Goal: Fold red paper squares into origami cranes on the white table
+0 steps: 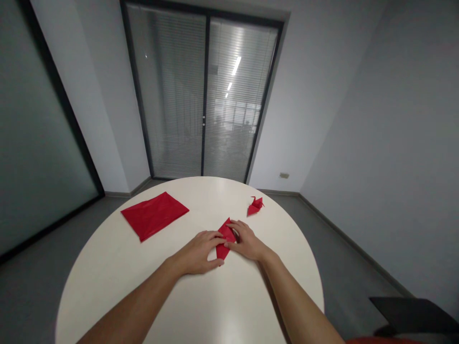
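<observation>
A partly folded piece of red paper (225, 229) lies on the round white table (201, 306), pointed towards the far side. My left hand (199, 251) rests on the table at its left edge, fingers curled and pressing on the paper. From the right, my right hand (245, 241) lies over the paper with its fingers bent down on it. Both hands touch the paper; much of it is hidden beneath them.
A stack of flat red paper sheets (154, 215) lies at the far left of the table. A finished red paper crane (255, 206) stands at the far right. A dark chair (412, 315) shows at the lower right. Glass doors with blinds (204, 95) are behind.
</observation>
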### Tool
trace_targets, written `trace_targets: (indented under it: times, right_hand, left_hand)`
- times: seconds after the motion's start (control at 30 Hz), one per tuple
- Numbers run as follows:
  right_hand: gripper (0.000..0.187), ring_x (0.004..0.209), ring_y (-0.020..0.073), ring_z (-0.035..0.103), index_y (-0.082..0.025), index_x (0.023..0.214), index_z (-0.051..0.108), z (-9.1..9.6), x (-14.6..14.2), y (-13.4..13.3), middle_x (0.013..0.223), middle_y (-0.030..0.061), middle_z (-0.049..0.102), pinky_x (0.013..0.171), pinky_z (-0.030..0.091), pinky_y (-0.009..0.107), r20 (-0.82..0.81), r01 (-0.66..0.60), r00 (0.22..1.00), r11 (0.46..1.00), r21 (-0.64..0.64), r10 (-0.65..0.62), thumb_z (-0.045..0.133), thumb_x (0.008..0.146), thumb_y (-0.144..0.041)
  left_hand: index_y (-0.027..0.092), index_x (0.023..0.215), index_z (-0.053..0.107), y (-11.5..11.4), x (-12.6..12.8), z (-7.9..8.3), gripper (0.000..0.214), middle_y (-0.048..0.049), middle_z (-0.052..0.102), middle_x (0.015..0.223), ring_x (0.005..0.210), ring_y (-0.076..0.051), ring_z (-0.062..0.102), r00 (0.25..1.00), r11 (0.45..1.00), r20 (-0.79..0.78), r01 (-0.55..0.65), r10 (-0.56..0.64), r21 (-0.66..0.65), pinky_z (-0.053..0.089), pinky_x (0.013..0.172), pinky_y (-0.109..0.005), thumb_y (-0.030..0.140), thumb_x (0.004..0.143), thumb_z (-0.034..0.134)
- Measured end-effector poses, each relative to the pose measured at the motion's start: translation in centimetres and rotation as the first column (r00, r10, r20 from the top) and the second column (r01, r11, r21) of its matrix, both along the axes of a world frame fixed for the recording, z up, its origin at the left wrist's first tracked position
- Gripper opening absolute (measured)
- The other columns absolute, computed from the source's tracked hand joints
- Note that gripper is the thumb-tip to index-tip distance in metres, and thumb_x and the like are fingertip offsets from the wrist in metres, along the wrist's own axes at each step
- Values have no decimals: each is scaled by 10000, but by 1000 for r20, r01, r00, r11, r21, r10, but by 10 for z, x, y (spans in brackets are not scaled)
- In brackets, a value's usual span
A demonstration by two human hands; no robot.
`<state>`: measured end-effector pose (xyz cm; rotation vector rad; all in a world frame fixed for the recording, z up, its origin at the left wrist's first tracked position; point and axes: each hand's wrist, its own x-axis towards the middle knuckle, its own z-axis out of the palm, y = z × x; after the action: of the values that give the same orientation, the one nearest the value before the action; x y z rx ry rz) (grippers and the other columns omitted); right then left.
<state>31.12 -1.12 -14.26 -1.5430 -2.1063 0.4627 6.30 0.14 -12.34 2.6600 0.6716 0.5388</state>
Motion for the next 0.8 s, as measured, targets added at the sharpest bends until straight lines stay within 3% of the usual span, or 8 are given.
trace_targets:
  times: [0.17,0.27,0.47,0.63,0.8]
  right_hand:
    - [431,1227,294,548,-219,1268,624,0,0,2,1288,115,637,1080,421,488,-134,-47,989,992,117,62,702,852,-301]
    - [405,1109,264,586,-197,1230,647,3,-2,2,1163,100,657,989,484,420,-194,-13,981,995,101,32,686,828,-212]
    - [482,942,219,658,-204,1251,650,8,-7,0,1029,59,713,891,515,359,-258,-1,966,999,35,10,641,780,-102]
    - [315,904,221,675,-193,1071,743,13,-11,-2,1021,64,748,834,526,338,-239,-39,970,999,14,42,606,805,-93]
    - [312,909,217,661,-211,1025,778,20,-12,-4,1012,56,750,845,506,329,-142,-83,986,995,62,91,593,817,-70]
  left_hand:
    - [303,1437,551,0,0,-1,578,-78,544,1464,1340,-304,493,1000,1000,-25,1,-1,4,375,1156,-464,389,879,678]
    - [291,1421,573,-1,0,2,545,-86,555,1442,1336,-302,488,1000,1000,-30,10,-10,22,367,1163,-464,385,892,662]
    - [274,1392,602,-3,0,8,508,-95,596,1370,1291,-296,505,999,999,-37,14,-13,31,407,1121,-453,403,904,657]
    - [270,1313,645,-1,2,6,469,-83,615,1333,1253,-293,538,1000,999,-27,14,-12,48,396,1125,-457,411,871,713]
    - [247,1363,537,-1,3,3,646,-117,434,1510,1396,-319,417,996,998,59,-65,64,23,390,1151,-467,402,791,793]
